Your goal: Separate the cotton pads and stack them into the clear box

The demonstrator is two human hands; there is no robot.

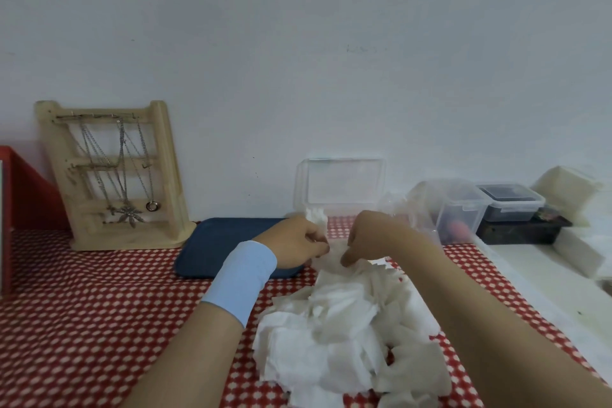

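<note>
Soft, even light here, fairly bright, no hard shadows, only a faint shade under the left hand (296,243). Pads (341,325) just below it wash out white, detail lost. Everything slightly soft, and the worktop (82,308) bows far left of the hand.

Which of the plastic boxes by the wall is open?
The clear box next to the blue tray: its lid stands upright. The clip-lid box and the dark box to its right both have lids on.
</note>
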